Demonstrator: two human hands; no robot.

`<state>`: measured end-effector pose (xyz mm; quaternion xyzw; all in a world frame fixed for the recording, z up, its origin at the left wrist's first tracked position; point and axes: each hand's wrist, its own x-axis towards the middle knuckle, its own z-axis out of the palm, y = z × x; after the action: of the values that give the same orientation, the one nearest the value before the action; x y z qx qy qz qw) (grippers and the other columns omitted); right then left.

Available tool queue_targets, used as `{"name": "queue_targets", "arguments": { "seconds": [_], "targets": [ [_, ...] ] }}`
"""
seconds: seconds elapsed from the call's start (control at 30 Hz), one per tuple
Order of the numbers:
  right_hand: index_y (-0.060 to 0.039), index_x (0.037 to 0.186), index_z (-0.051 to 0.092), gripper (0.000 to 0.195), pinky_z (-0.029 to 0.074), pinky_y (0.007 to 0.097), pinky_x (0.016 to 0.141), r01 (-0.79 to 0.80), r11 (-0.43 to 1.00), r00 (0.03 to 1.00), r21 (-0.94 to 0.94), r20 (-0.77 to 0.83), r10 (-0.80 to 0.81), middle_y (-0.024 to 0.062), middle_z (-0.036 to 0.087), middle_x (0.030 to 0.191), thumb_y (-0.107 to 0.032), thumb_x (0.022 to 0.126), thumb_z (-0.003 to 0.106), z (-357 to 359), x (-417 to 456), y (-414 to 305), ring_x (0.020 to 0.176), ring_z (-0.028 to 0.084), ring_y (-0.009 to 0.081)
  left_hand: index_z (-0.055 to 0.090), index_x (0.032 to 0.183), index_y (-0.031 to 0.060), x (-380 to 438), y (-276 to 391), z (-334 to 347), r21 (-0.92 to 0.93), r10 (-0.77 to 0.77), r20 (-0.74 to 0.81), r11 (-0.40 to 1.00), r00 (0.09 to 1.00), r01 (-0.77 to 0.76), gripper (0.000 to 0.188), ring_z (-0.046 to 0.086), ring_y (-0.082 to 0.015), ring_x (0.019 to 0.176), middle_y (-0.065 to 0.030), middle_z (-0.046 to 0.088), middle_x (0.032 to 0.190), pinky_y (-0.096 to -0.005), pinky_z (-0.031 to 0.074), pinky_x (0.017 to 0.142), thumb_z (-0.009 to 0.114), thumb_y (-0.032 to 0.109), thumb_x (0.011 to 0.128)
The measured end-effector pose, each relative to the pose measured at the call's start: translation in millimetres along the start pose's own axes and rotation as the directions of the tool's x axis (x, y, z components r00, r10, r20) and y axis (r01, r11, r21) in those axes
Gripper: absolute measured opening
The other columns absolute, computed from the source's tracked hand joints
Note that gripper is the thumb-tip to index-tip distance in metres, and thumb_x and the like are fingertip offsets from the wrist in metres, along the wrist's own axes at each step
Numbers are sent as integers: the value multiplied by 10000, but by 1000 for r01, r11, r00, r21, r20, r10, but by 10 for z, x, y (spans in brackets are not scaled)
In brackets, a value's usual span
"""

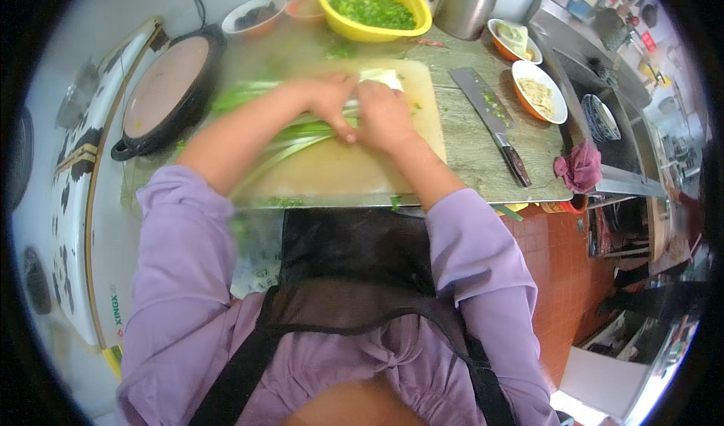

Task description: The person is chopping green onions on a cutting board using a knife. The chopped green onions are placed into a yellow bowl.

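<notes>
A bunch of green onions (305, 132) lies across a yellowish cutting board (334, 168), its green leaves to the left and white ends to the right. Both my hands rest on the bunch near the white ends. My left hand (334, 101) is spread over the stalks, with its thumb pointing towards me. My right hand (382, 112) is closed around the white part, its fingers beside those of my left hand. To the right of the board a cleaver (481, 101) lies flat on the table, chopped green bits on its blade.
A yellow bowl (421, 21) of chopped greens stands behind the board, beside a metal kettle (466, 4). Two small bowls (557, 98) (492, 30) are at the right, near a pink cloth (580, 167). A black pan-like vessel (209, 58) stands at the left.
</notes>
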<state>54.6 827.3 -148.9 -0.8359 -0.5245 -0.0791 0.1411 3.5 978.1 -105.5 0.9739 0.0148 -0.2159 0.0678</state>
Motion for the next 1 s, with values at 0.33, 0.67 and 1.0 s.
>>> {"name": "queue_targets", "arguments": {
  "seconds": [0.33, 0.67, 1.0],
  "targets": [
    [-83, 1293, 457, 673, 376, 426, 982, -155, 978, 977, 139, -126, 173, 216, 451, 1298, -243, 697, 725, -653, -745, 1373, 1193, 439, 369, 67, 1431, 14, -17, 54, 84, -12, -17, -126, 1000, 992, 15, 1279, 206, -408, 1329, -283, 177, 1432, -574, 203, 1049, 815, 457, 493],
    [-46, 1211, 473, 537, 457, 431, 843, -474, 855, 833, -209, 206, 513, 248, 596, 1037, -169, 710, 625, -743, -1341, 2031, 960, 578, 383, 88, 1442, 78, 47, 11, 107, -15, -21, -132, 1000, 991, 20, 1256, 219, -403, 1326, -279, 225, 1418, -585, 184, 1046, 810, 481, 496],
    [7, 1128, 488, 330, 478, 428, 608, -474, 782, 857, 405, 9, 515, 250, 615, 757, -185, 860, 494, -1174, -908, 815, 659, 629, 340, 107, 1453, 133, 3, -18, 107, -42, -12, -168, 999, 986, 5, 1221, 298, -390, 1281, -248, 307, 1374, -541, 230, 1037, 804, 482, 514]
  ]
}}
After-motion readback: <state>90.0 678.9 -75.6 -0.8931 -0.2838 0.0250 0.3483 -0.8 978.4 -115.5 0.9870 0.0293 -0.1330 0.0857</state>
